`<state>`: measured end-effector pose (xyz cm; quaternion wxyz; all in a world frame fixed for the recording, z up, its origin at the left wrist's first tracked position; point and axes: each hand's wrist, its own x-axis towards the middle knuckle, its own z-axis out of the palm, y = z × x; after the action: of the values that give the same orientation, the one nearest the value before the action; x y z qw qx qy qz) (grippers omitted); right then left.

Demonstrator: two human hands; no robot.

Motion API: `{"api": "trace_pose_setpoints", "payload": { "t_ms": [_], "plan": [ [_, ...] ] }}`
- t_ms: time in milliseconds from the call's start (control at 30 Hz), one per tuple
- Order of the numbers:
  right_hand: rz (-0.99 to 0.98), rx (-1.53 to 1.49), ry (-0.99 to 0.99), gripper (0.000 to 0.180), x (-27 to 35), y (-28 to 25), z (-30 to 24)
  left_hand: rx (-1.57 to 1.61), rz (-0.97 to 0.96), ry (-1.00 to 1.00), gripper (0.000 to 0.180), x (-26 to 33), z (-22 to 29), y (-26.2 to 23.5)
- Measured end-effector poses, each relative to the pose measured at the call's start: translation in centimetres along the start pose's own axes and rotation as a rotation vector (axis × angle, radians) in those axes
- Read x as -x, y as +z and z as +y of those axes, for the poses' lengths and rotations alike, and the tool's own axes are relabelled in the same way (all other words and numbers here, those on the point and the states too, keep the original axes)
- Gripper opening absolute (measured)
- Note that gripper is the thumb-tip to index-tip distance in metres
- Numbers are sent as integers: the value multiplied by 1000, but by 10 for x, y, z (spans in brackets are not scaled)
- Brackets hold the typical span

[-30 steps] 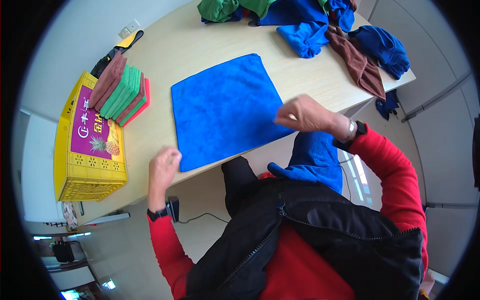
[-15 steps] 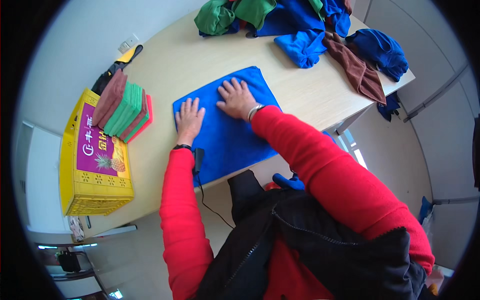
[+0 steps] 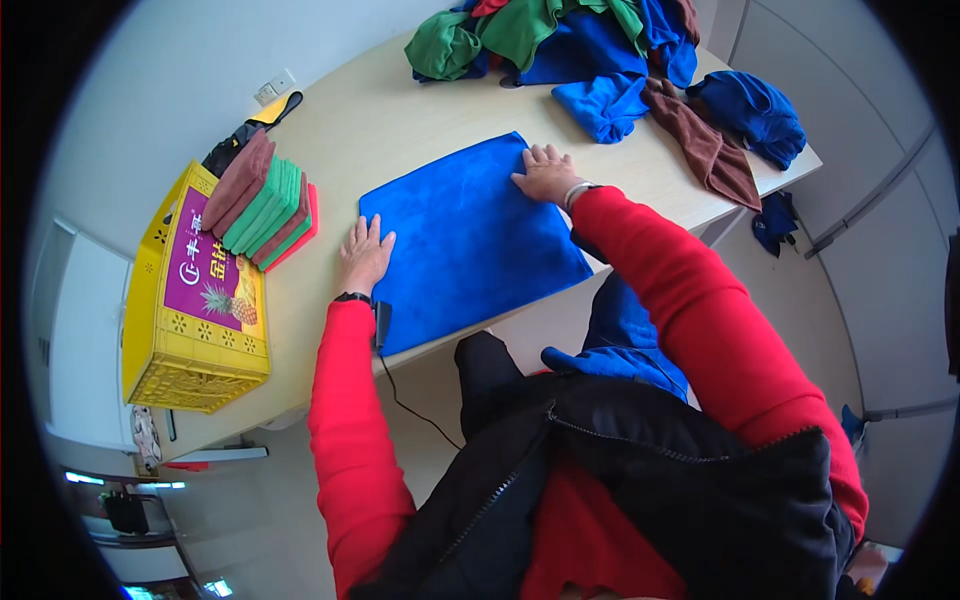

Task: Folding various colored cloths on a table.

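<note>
A blue towel [image 3: 470, 240] lies spread flat on the pale wooden table in front of me, its near edge along the table's front edge. My left hand [image 3: 364, 252] rests with fingers apart on the towel's left edge. At the far right edge, my right hand [image 3: 546, 174] lies with fingers stretched, partly on the cloth and partly on the table. Neither hand holds anything. A small black device [image 3: 382, 325] with a cable hangs by my left wrist, over the towel's near left side.
To the left, a yellow box [image 3: 200, 365] stands beside a stack of folded brown and green towels [image 3: 268, 205]. Crumpled green towels [image 3: 520, 32], blue towels [image 3: 604, 102] and a brown towel [image 3: 703, 145] are heaped at the back right. More blue cloth [image 3: 625, 340] hangs over my lap.
Both hands have slid apart, the left to the towel's left edge and the right to its far right edge. The towel's surface is now more fully visible and flat.
</note>
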<state>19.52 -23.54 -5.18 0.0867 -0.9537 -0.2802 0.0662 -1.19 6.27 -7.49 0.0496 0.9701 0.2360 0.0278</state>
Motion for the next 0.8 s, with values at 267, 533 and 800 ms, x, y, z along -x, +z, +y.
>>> {"api": "trace_pose_setpoints", "payload": {
  "t_ms": [267,533,800],
  "plan": [
    [326,-63,-505,64,137,46,-84,-45,113,284,60,116,74,-3],
    [318,15,-430,59,147,47,-19,-44,105,95,60,161,49,13],
    [308,92,-218,58,160,44,57,25,185,112,64,186,18,12]
  ]
}}
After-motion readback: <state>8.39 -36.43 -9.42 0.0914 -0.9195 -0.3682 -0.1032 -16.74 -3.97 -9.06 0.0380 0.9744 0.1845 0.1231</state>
